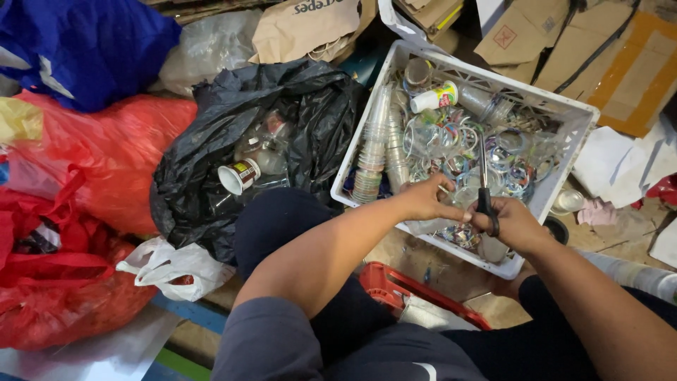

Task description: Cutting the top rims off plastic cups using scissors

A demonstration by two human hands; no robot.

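Observation:
My right hand grips the black handles of a pair of scissors whose blades point up over a white plastic crate. My left hand holds a clear plastic cup beside the blades, over the crate's near edge. The crate is filled with several stacked clear cups, cut plastic rims and a small white bottle.
An open black bag at centre holds clear containers and a small brown-labelled cup. Red bags and a blue bag lie left, a white bag below. Cardboard sits at the right, a red crate under my arms.

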